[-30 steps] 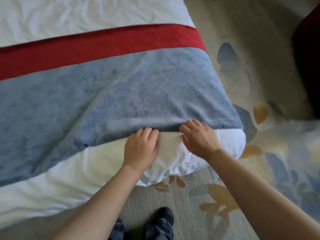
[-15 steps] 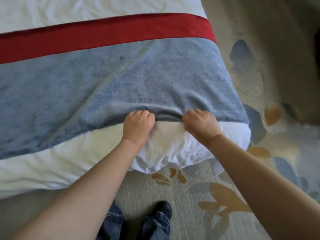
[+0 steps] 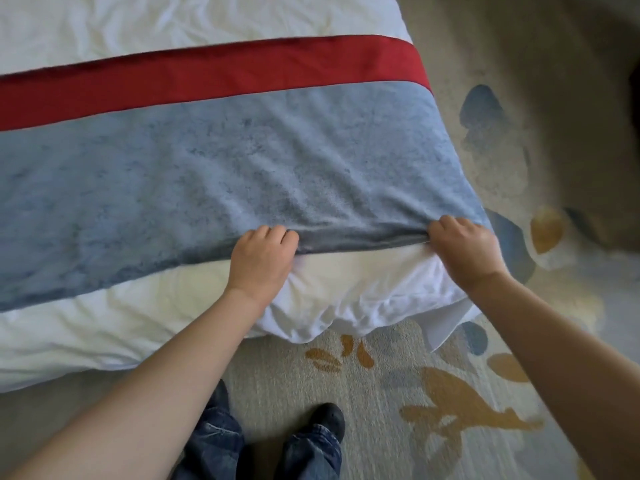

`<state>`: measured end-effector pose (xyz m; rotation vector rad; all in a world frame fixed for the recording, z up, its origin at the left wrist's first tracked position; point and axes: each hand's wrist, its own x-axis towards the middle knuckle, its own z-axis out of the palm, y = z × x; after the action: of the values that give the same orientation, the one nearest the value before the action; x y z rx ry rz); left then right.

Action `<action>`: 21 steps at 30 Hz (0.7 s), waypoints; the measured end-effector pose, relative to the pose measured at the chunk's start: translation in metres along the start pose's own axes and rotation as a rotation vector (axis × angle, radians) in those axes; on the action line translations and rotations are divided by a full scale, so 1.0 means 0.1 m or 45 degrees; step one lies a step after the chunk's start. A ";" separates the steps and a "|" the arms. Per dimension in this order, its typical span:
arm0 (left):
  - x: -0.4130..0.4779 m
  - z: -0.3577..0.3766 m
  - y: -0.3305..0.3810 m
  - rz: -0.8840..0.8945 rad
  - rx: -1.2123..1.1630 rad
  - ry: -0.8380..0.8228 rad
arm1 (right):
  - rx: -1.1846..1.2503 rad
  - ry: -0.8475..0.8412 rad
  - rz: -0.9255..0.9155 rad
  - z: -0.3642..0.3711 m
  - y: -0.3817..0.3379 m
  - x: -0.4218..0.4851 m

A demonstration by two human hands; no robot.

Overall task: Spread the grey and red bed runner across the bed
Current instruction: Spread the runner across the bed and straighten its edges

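Note:
The bed runner (image 3: pixel 221 168) lies across the foot of the bed (image 3: pixel 138 29), a wide grey-blue band with a red stripe along its far side. Its near edge is folded under into a dark hem between my hands. My left hand (image 3: pixel 259 261) is closed on that hem near the middle of the view. My right hand (image 3: pixel 465 249) is closed on the same hem at the runner's right corner, over the bed's corner. White duvet shows on the near side of the runner and beyond the red stripe.
The bed's white corner (image 3: pixel 363 306) bulges over a patterned carpet (image 3: pixel 450 410) with blue and orange shapes. My feet in dark shoes (image 3: pixel 325 420) and jeans stand close to the bed's near edge. Carpet runs along the bed's right side.
My right hand has slid right along the hem to the runner's corner, so my hands are farther apart. The diagonal crease in the grey band has flattened out.

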<state>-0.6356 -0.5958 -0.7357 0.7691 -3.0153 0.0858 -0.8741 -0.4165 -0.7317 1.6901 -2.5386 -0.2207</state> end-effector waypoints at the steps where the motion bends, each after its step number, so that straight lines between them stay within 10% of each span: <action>1: 0.01 -0.02 0.01 0.010 0.019 -0.006 | -0.012 -0.018 -0.008 0.00 0.04 -0.01; 12: -0.28 0.11 -0.09 0.049 0.003 0.074 | -0.120 -0.245 0.137 0.00 -0.09 0.02; 21: -0.94 0.12 -1.15 -0.181 0.084 0.058 | 0.211 0.345 -0.482 -0.13 -1.42 0.32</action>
<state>-0.4978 -0.6520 -0.7460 0.9707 -2.9176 0.1978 -0.7555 -0.5010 -0.7422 2.0892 -2.0810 0.1905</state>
